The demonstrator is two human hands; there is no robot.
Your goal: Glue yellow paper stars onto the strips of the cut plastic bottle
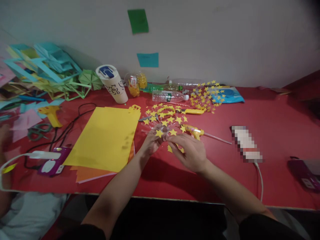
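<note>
Starred plastic piece in both hands, looking well covered

Red table [220, 176] beneath the grip. To its left, a large yellow sheet [100, 140] lies over orange ones.

Starred plastic piece [164, 128] sits in the grip itself: clear strips fanning from a round hub, yellow stars on many of them, mostly beyond the fingers. My reading: most of the star-fixing is done. Whether any strips remain bare, cannot tell; too fine and blurred.

Beyond the grip and to its right, a second starred cluster [206, 97], likewise thick with stars. Just right of the grip, a yellow glue gun [195, 130] lies on the table, in neither hand.

Grip: left hand [153, 140] curled closed about the hub's left side, supporting it. Right hand [189, 150] bent over the near right side, fingertips drawn close together at the hub; whether they pinch a strip is hidden.
</note>
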